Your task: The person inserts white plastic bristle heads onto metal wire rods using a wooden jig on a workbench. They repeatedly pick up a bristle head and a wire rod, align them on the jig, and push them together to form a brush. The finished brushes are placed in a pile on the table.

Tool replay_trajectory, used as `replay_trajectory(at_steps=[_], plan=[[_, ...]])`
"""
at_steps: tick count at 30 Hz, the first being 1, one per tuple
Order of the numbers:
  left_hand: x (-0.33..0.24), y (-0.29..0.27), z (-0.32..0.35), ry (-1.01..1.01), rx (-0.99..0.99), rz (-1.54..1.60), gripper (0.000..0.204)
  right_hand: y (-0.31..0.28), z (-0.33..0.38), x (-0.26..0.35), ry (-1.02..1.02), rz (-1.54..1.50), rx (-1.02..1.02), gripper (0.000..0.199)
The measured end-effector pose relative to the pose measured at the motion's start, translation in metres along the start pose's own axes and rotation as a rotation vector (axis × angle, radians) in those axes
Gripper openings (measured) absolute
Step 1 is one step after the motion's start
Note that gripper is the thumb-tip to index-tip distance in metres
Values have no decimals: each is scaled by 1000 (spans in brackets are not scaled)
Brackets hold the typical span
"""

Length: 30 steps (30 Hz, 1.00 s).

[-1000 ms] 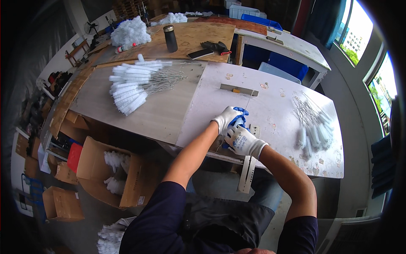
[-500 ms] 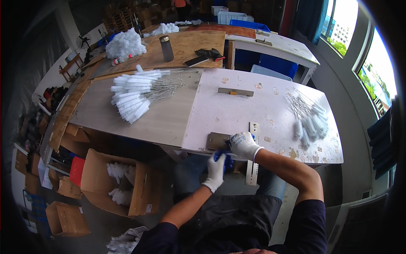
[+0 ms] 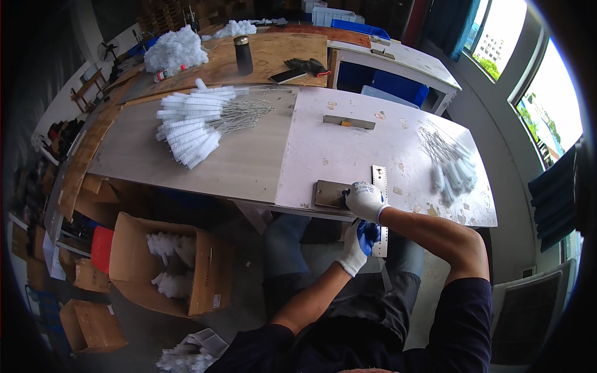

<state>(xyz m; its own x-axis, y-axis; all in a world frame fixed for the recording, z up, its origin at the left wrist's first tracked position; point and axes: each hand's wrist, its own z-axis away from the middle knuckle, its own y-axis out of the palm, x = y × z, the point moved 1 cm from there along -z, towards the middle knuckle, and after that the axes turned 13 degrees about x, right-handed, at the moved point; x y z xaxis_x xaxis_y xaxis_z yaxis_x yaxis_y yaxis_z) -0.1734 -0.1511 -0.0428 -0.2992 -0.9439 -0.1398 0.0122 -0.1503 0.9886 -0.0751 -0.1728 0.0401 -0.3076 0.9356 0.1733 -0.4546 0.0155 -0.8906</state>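
My right hand point(image 3: 367, 200), in a white glove with blue finger coating, is closed against the right end of a flat grey metal block point(image 3: 331, 194) at the table's front edge. Just below it, my left hand point(image 3: 357, 245), gloved alike, has its fingers curled before my lap. Whatever either hand pinches is hidden or too small to name. A perforated metal strip point(image 3: 380, 177) runs beneath my right wrist and sticks out past the table edge. A thin pale strip point(image 3: 386, 276) shows over my apron below the left hand.
White bristle brushes point(image 3: 189, 124) with wire stems lie piled at left, and more brushes point(image 3: 454, 171) at right. Behind the block is a metal bar point(image 3: 349, 122). A dark bottle point(image 3: 243, 56), phone point(image 3: 288, 76) and black glove point(image 3: 308, 65) stand farther back. A cardboard box point(image 3: 208, 273) sits on the floor.
My left hand has moved right and turned, showing more of its blue coating. My right hand stays by the block. The whole view has shifted slightly.
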Motion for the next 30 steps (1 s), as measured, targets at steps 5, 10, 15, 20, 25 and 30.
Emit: replay_trajectory(at_steps=[5, 10, 15, 20, 25, 30], plan=[[-58, -23, 34, -141, -36, -227, 27, -10, 8, 1, 27, -137, 69, 48], [-114, -23, 34, -339, -17, -566, 23, -5, -10, -55, -395, -133, 142, 60], [-143, -15, 30, -426, 22, -754, 25, -22, -28, -51, -557, 532, 142, 49], [-168, 3, 26, -405, -7, -1206, 21, 8, -35, -53, -547, 512, -42, 41], [-172, 52, 67, 734, 83, -2506, 35, 19, -10, -40, -292, 266, -69, 42], [-136, 25, 81, 254, -382, -1551, 31, 18, -6, -25, -210, 145, -103, 43]])
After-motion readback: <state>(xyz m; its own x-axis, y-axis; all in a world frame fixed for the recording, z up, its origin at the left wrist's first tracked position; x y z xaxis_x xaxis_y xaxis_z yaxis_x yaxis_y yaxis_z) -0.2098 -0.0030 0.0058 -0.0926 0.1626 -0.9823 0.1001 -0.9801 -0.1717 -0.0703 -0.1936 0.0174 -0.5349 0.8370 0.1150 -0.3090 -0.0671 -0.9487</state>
